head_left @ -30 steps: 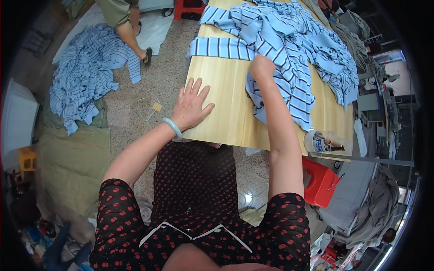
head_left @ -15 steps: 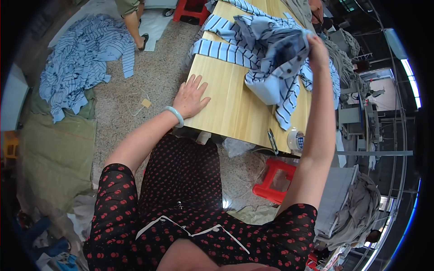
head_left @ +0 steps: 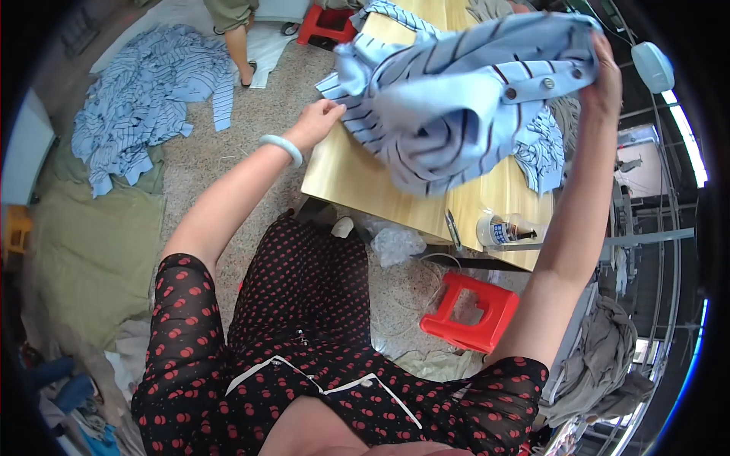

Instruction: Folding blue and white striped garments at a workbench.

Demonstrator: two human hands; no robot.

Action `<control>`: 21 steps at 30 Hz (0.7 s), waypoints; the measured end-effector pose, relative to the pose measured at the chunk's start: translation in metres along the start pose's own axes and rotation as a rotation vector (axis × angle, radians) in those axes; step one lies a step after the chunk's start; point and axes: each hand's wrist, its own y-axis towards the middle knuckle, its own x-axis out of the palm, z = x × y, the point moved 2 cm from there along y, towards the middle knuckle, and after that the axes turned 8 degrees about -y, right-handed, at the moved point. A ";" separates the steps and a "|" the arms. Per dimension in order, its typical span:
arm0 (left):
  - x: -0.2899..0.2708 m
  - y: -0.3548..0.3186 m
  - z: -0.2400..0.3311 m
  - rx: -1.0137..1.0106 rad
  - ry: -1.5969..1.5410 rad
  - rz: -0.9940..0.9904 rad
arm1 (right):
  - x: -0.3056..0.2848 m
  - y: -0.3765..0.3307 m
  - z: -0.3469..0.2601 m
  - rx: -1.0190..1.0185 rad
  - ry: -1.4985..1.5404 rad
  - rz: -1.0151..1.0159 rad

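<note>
A light-blue knit top (head_left: 449,114) with black stripes and a row of dark buttons billows above the wooden table (head_left: 346,171), its lower part blurred. My right hand (head_left: 606,82) grips its edge at the far right, beside the buttons, and holds that side up. At the table's left edge my left hand (head_left: 319,123) is closed, thumb and fingers pinched together at the garment's left end. Just what part of it lies between those fingertips is too small to make out. More striped pieces (head_left: 544,148) lie on the table behind and to the right.
At the table's near right edge are thread snips (head_left: 453,228) and a clear round container (head_left: 508,228). A red stool (head_left: 470,311) stands below. Heaped striped garments (head_left: 148,102) lie on the floor at left, near a person's leg (head_left: 237,49). Grey cloth (head_left: 601,357) hangs at right.
My right hand has moved up and right, lifting and spreading the striped top. My left hand has risen from lying flat on the table and closed at the garment's left end.
</note>
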 end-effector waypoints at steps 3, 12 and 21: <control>-0.014 0.000 -0.006 -0.053 -0.216 -0.034 | 0.031 -0.035 -0.022 -0.022 0.391 -0.256; -0.014 0.023 -0.046 -0.142 -0.185 0.274 | 0.078 -0.135 -0.096 -0.068 0.388 -0.686; 0.042 0.021 0.009 0.295 0.507 -0.165 | 0.034 -0.145 -0.064 0.073 0.339 -0.374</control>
